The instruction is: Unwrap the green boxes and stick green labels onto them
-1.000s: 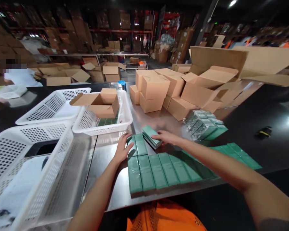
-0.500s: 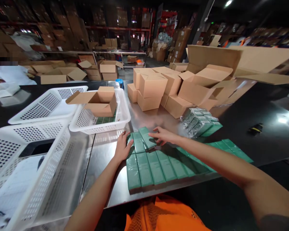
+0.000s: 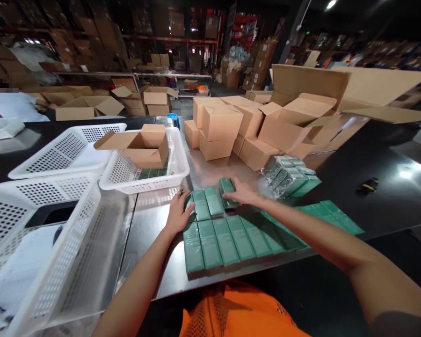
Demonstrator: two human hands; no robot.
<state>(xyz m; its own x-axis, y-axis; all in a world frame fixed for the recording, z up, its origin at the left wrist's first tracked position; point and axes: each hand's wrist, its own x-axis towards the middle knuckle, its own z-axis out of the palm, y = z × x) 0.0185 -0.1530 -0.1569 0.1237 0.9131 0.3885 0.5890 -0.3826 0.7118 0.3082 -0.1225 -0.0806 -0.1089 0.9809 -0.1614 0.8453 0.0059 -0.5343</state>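
In the head view, my right hand (image 3: 243, 192) grips a small green box (image 3: 226, 188), thumb and fingers on its right side and near end. The box stands slightly apart from a back row of green boxes (image 3: 214, 201). My left hand (image 3: 178, 214) lies against the left end of that row with its thumb and fingers apart; it partly covers the leftmost box. Nearer the table edge runs a longer row of shrink-wrapped green boxes (image 3: 210, 243), which passes under my right forearm.
White plastic baskets (image 3: 143, 188) stand at left, one bearing an open carton (image 3: 147, 157). Brown cartons (image 3: 221, 126) are stacked behind. A wrapped bundle of green boxes (image 3: 291, 175) sits at right on the metal table (image 3: 145, 234). A person in white (image 3: 16, 106) is far left.
My right hand has brought a green box up to the right of the back row, and the box beside it now lies straight. My left hand has stayed in place.
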